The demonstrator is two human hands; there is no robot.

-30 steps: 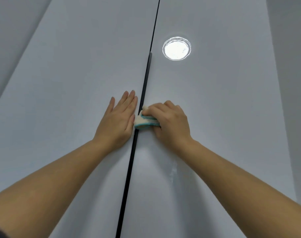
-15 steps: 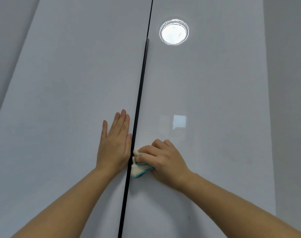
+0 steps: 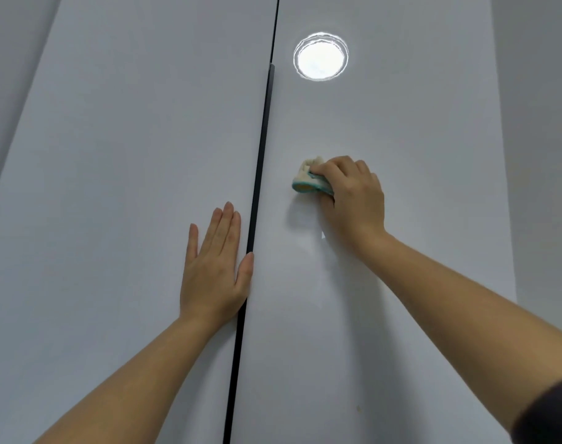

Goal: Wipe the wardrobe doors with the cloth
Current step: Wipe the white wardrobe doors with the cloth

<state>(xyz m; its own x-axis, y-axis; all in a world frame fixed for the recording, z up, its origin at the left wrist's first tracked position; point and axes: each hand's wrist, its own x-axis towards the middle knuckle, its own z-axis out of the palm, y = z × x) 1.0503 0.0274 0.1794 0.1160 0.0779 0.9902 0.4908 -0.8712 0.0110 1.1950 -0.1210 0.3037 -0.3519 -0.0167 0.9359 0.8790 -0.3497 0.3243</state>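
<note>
Right hand (image 3: 353,200) grips a bunched cloth (image 3: 308,179) against the right door (image 3: 401,283); left hand (image 3: 214,264) lies flat, fingers straight, on the left door (image 3: 113,219) beside the dark seam (image 3: 257,193), below a round light reflection (image 3: 320,56).

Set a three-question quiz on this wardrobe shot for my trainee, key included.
1. True or false: the left hand lies flat, fingers straight, on the left door.
2. The cloth is pressed against: A the left door; B the right door; C neither door.
3. Fill in: the cloth is gripped by the ____ hand.
Key: 1 true; 2 B; 3 right: the right hand grips it.
</note>
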